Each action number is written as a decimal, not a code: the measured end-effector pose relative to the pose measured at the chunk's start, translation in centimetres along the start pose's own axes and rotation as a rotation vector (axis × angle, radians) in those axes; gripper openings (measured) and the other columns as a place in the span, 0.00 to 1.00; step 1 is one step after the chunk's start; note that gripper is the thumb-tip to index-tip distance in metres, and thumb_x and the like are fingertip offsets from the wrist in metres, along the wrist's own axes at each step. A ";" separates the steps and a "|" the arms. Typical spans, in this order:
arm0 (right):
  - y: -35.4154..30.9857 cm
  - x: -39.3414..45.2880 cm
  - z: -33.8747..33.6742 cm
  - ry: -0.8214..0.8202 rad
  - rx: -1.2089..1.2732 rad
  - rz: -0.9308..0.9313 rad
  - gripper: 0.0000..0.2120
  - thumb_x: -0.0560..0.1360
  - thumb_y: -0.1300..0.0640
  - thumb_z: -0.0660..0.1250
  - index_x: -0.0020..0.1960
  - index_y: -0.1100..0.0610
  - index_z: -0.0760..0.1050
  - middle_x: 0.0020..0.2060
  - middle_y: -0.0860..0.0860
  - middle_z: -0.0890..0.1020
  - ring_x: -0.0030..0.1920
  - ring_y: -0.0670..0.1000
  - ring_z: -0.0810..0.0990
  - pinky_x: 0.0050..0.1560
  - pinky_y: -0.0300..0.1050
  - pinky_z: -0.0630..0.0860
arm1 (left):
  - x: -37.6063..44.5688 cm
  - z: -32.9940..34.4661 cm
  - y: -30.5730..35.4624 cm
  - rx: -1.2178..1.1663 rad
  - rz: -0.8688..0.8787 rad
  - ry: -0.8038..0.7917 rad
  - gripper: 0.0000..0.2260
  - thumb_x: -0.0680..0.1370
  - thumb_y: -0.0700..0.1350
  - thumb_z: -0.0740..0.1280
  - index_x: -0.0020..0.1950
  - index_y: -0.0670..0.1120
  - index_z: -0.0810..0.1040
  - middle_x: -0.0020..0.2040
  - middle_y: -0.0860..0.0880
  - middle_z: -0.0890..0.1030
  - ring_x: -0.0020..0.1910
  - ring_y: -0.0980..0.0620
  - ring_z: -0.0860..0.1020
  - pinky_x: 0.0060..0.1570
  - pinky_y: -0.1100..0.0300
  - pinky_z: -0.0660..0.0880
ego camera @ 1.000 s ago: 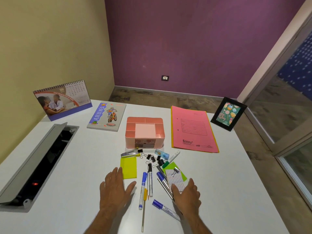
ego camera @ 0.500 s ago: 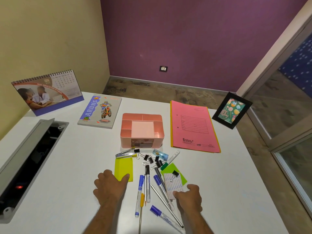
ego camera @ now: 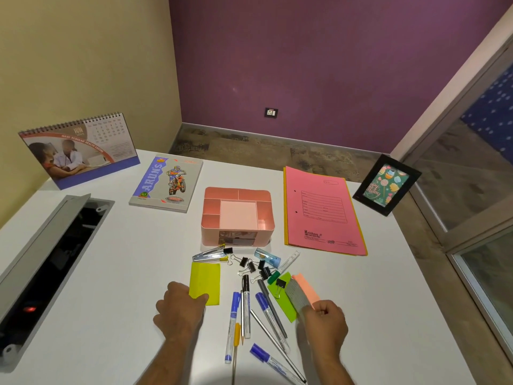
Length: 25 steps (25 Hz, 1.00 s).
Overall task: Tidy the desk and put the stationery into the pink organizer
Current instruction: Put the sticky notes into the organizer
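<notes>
On the white bench (ego camera: 111,259), one pink organizer (ego camera: 238,215) stands in the middle, its top compartments holding no stationery. Just in front of it lies the loose clutter: one stapler (ego camera: 209,255), one small blue sharpener (ego camera: 267,257), about six black binder clips (ego camera: 251,266), four blue-capped markers (ego camera: 231,326), one black-capped marker (ego camera: 246,304), and a few thin pencils; their exact number I cannot tell. One yellow sticky pad (ego camera: 205,283) lies in front of the organizer and slightly left, and the left hand (ego camera: 181,309) rests on its near corner, fingers curled over the edge, thumb on top. One green sticky pad (ego camera: 281,298) lies in front and to the right, with a clip on it. The right hand (ego camera: 324,319) has its grip pinched on a small stack of note pads (ego camera: 302,294), grey and orange, lifted off the bench. Right of the organizer lies one pink folder (ego camera: 322,212), with one picture frame (ego camera: 385,186) beyond it. Left of the organizer are one notebook (ego camera: 166,183) and one desk calendar (ego camera: 80,151)
</notes>
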State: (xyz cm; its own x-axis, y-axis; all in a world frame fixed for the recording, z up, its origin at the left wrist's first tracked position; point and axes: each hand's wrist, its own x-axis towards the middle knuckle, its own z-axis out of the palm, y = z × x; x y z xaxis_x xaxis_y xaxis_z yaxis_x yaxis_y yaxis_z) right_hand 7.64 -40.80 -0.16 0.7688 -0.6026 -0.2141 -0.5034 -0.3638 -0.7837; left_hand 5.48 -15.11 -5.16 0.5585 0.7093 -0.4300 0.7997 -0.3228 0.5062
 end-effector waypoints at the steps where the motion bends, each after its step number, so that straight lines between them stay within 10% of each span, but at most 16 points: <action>1: -0.7 -0.1 -0.1 0.034 0.030 -0.044 0.09 0.62 0.70 0.70 0.30 0.58 0.76 0.39 0.54 0.76 0.38 0.50 0.76 0.36 0.43 0.66 | 0.0 -0.2 -0.1 -0.032 -0.011 -0.016 0.19 0.70 0.54 0.76 0.50 0.50 0.69 0.48 0.47 0.78 0.55 0.41 0.74 0.54 0.49 0.69; 10: -8.9 1.9 1.4 -0.055 0.171 -0.341 0.16 0.69 0.68 0.72 0.50 0.52 0.72 0.40 0.48 0.81 0.38 0.44 0.80 0.26 0.31 0.73 | -1.1 -1.5 -1.3 -0.463 0.043 0.035 0.08 0.75 0.41 0.71 0.49 0.50 0.73 0.46 0.46 0.83 0.44 0.43 0.77 0.43 0.55 0.70; 17: -17.2 4.9 6.5 -0.199 0.023 -0.712 0.09 0.75 0.64 0.70 0.53 0.57 0.84 0.44 0.49 0.86 0.43 0.46 0.81 0.38 0.21 0.70 | -1.5 -3.5 0.0 -0.541 0.273 0.100 0.10 0.76 0.40 0.72 0.49 0.55 0.80 0.44 0.51 0.82 0.43 0.49 0.79 0.41 0.55 0.73; 25: -22.2 8.0 13.4 -0.376 -0.305 -1.020 0.14 0.72 0.68 0.69 0.55 0.59 0.83 0.47 0.52 0.80 0.48 0.51 0.78 0.44 0.35 0.72 | -0.2 -5.3 4.7 -0.504 0.655 0.173 0.11 0.75 0.35 0.72 0.51 0.49 0.86 0.45 0.58 0.81 0.44 0.60 0.79 0.38 0.74 0.70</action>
State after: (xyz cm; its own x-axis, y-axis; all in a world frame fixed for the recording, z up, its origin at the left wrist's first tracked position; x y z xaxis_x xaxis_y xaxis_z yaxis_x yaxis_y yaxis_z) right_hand 30.24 -27.99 7.73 0.9199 0.3084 0.2422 0.3916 -0.7532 -0.5285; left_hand 7.95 -13.44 1.23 0.8010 0.5751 0.1662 0.1092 -0.4133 0.9040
